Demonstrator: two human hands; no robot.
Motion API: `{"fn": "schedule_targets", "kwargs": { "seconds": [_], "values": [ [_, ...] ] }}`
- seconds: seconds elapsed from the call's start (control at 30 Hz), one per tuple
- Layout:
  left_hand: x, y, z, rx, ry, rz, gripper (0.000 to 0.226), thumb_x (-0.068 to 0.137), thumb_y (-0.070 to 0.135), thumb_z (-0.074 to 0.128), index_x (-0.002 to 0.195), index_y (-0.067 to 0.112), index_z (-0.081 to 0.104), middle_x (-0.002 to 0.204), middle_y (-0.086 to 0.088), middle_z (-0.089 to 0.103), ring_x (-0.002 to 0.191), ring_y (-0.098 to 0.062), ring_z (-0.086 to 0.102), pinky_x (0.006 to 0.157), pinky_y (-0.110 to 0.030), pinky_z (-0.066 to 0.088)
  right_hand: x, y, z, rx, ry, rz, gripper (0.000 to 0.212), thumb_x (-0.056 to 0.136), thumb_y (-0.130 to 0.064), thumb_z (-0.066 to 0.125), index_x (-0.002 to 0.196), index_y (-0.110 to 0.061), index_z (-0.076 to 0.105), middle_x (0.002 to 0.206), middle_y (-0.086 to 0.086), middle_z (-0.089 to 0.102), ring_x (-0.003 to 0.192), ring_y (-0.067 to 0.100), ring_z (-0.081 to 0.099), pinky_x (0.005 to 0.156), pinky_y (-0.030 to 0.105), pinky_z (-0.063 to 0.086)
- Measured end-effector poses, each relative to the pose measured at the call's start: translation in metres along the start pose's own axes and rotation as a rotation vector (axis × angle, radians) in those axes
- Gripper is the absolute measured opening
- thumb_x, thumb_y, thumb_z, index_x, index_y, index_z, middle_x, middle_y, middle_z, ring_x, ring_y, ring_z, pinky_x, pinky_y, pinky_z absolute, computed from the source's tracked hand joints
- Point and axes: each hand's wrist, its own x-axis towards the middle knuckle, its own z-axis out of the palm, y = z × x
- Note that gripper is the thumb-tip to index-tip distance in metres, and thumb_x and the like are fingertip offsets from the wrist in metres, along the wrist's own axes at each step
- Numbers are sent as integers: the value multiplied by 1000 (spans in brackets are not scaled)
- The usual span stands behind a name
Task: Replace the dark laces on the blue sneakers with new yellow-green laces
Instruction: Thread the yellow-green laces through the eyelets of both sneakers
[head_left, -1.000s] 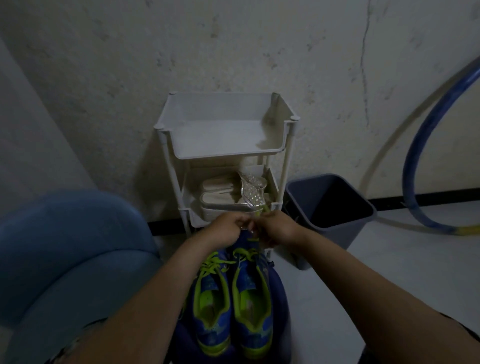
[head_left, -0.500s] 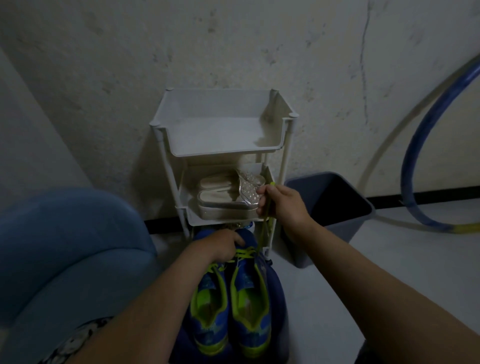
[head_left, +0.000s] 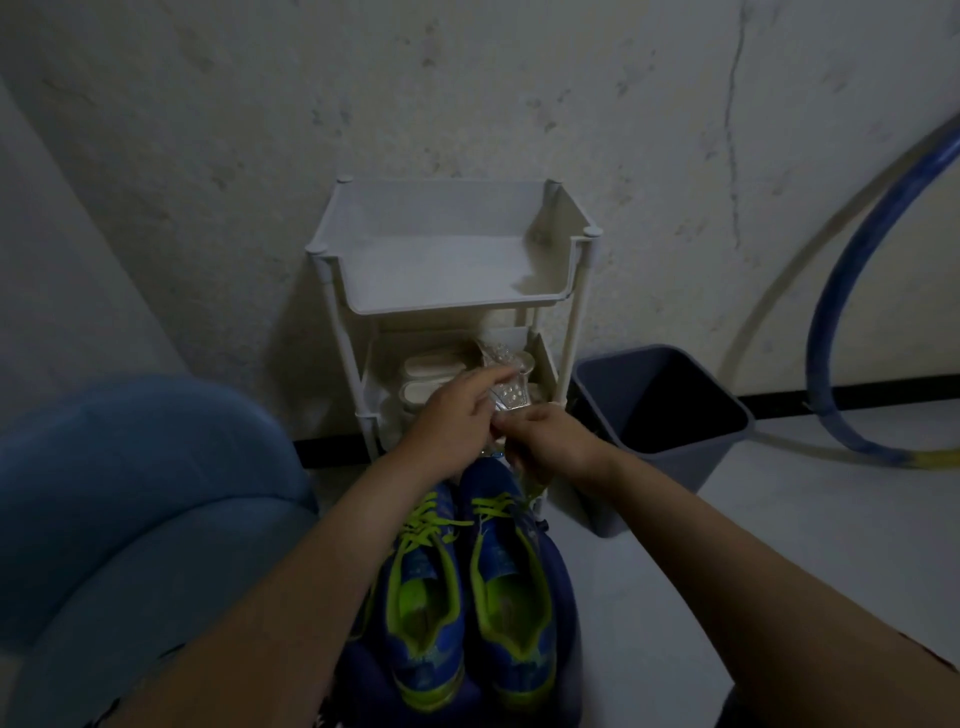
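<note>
Two blue sneakers with yellow-green lining stand side by side on a dark blue seat, the left sneaker and the right sneaker. Both show yellow-green laces crossed over the front eyelets. My left hand and my right hand meet just above the right sneaker's toe. My right hand pinches a yellow-green lace end that runs down to the right sneaker. My left hand's fingertips touch the right hand at the same spot, seemingly pinching the lace. The toes are hidden under my hands.
A white tiered shelf cart stands against the wall ahead, with pale sandals on its lower tier. A grey-blue bin sits to its right, a blue hoop leans on the wall, and a blue cushioned seat is at left.
My right hand, which had pulled the lace up and to the right, has come back down to meet my left hand. My left hand has risen off the sneaker's toe.
</note>
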Motion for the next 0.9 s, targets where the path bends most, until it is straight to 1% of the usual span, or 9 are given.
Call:
{"fn": "schedule_targets", "kwargs": {
  "seconds": [0.1,0.2,0.27,0.33,0.5,0.63,0.73,0.83,0.9],
  "values": [
    [-3,5,-3,-130,-139,-148,27,101,13,46,114,19,69,78,-3,69,60,-8,59,57,-18,46,-2,-3,-2,51,-91,-25,36,103,-23,45,82,-7,70,59,7,52,49,16,43,50,27,35],
    [-1,0,-9,-95,-217,-214,35,99,28,49,81,9,72,54,-10,60,46,-11,54,58,-26,42,-3,-6,3,37,-168,-77,37,102,-20,45,80,-7,73,59,6,51,48,16,43,48,24,36],
    [0,-4,-14,-60,-243,-271,42,95,37,53,61,18,69,51,-1,61,48,-8,53,65,-30,42,-2,-5,5,45,-141,-64,34,101,-17,46,80,-6,71,54,2,47,45,13,39,46,24,32],
    [1,-4,-20,12,-240,-296,42,94,33,57,55,22,67,48,8,58,46,-2,48,62,-27,38,0,-2,4,54,-137,-43,33,101,-19,47,80,-7,70,48,-5,42,44,11,33,48,26,26],
    [-1,4,-41,109,-373,-296,29,93,25,60,68,18,72,46,16,56,45,4,46,52,-16,34,7,8,-6,75,-118,11,34,100,-25,47,83,-9,71,49,-8,35,48,13,27,51,30,20],
    [-1,-4,-60,253,-371,-306,28,91,32,61,67,24,73,53,12,54,58,-8,47,61,-27,37,4,2,-10,-114,-6,49,25,95,-21,52,84,-11,73,57,-9,48,55,10,40,53,27,34],
    [-1,-16,-75,357,-373,-333,26,85,35,60,64,26,73,61,4,59,63,-14,54,64,-31,43,10,7,-17,-454,120,20,23,95,-17,54,87,-14,74,87,-5,60,80,10,54,79,25,48],
    [-1,-25,-91,415,-430,-372,31,94,18,54,67,22,70,57,7,56,46,-2,49,55,-22,39,17,23,-29,-377,281,206,22,93,-21,55,82,-9,71,86,8,65,70,18,60,60,27,48],
    [-3,-29,-99,501,-482,-376,31,96,14,50,71,19,67,59,8,56,48,4,50,58,-15,39,17,30,-33,-443,318,320,23,92,-25,57,87,-7,70,81,8,65,65,17,60,54,25,45]
  ]
}}
